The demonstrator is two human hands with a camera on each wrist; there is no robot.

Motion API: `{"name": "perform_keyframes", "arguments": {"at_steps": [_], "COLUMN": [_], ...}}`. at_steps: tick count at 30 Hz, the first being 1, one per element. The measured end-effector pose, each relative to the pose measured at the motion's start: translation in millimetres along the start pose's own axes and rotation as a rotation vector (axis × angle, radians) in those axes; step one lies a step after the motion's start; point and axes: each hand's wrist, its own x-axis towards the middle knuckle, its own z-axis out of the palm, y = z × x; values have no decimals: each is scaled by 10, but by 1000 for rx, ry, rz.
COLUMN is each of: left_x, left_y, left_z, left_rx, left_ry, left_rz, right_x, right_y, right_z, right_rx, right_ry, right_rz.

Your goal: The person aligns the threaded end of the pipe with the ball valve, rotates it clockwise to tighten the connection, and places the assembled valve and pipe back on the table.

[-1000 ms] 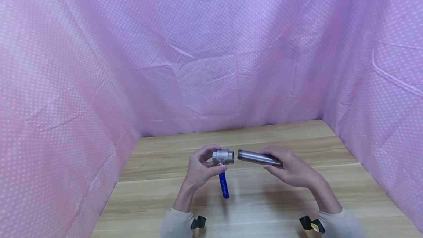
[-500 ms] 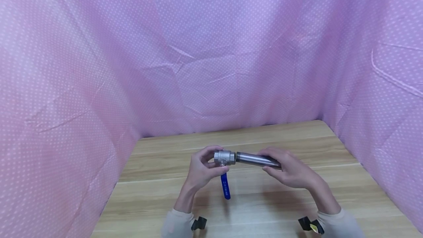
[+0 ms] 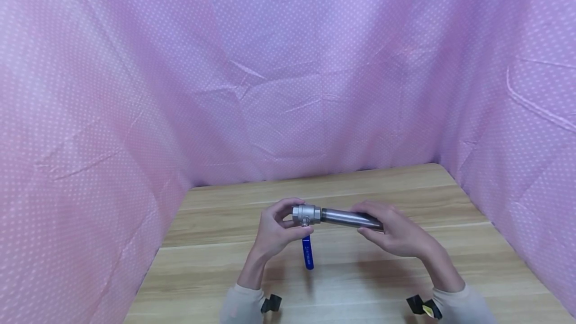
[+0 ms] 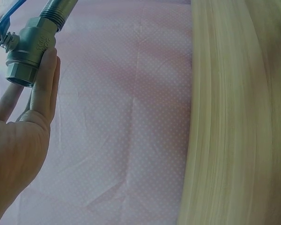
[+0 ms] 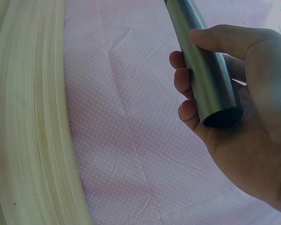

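My left hand (image 3: 274, 231) holds a metal ball valve (image 3: 307, 213) between thumb and fingers above the table. The valve's blue lever handle (image 3: 308, 253) points down toward the near edge. In the left wrist view, the fingers lie along the valve body (image 4: 32, 47), whose lower port faces the wrist. My right hand (image 3: 396, 229) grips a shiny steel pipe (image 3: 348, 217), fingers curled round it and thumb on top in the right wrist view. The pipe's threaded end (image 4: 54, 16) meets the valve's other port, with several threads showing. The pipe's far end (image 5: 222, 117) is hollow.
Both hands are above a light wood-grain table (image 3: 216, 264). Pink cloth with white dots (image 3: 288, 89) hangs behind the table and along both sides. A black strap piece (image 3: 271, 304) sits at the left wrist and another strap piece (image 3: 423, 306) at the right.
The gap between valve and pipe has closed: the valve has moved slightly right, the pipe slightly left, and its threaded end now meets the port. Both hands keep their hold.
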Motion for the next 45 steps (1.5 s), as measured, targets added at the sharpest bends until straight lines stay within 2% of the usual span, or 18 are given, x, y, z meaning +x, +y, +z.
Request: {"name": "perform_keyframes", "arguments": {"at_steps": [18, 34, 40, 45], "left_x": [-6, 35, 47, 50], "left_y": [-53, -53, -105, -178], "left_z": [13, 16, 29, 59], "left_rx": [73, 44, 62, 74], "left_ry": [-24, -18, -5, 26], "left_rz": [-28, -33, -46, -69], "right_x": [-2, 41, 50, 35], "right_y": [17, 46, 92, 94], "right_z": [2, 21, 115, 223], "right_rx": [8, 83, 85, 112], "right_ry": [-31, 69, 95, 64], "right_rz": [33, 27, -12, 5]}}
